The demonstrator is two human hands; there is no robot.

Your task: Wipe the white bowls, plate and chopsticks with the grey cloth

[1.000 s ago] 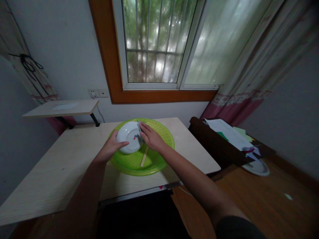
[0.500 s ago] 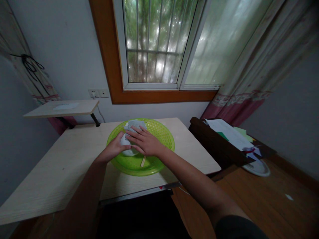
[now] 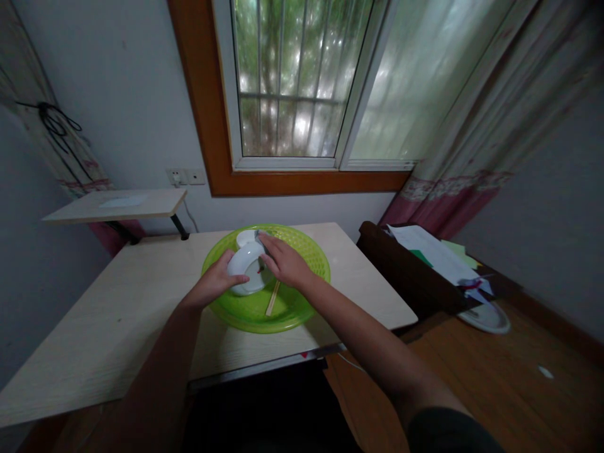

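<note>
A round green plastic basin [image 3: 309, 255] sits on the pale wooden table [image 3: 94, 321]. Inside it, my left hand [image 3: 214, 282] grips the left rim of a white bowl [image 3: 248, 274] that is tilted up on edge. My right hand [image 3: 283, 261] presses a small greyish cloth [image 3: 258, 237] against the bowl's right side, fingers closed around it. A second white dish [image 3: 245, 236] peeks out behind the bowl. A pair of wooden chopsticks [image 3: 272, 299] lies in the basin below my right hand.
A small side shelf [image 3: 113, 204] stands at the back left beside a wall socket [image 3: 185, 177]. To the right, a dark wooden bench [image 3: 406, 270] carries papers [image 3: 434, 251]. A white plate [image 3: 486, 318] lies on the wooden floor. Window and curtain are behind.
My right hand slid left across the bowl's face with the cloth, then came back to the bowl's right edge. The bowl stays tilted in my left hand.
</note>
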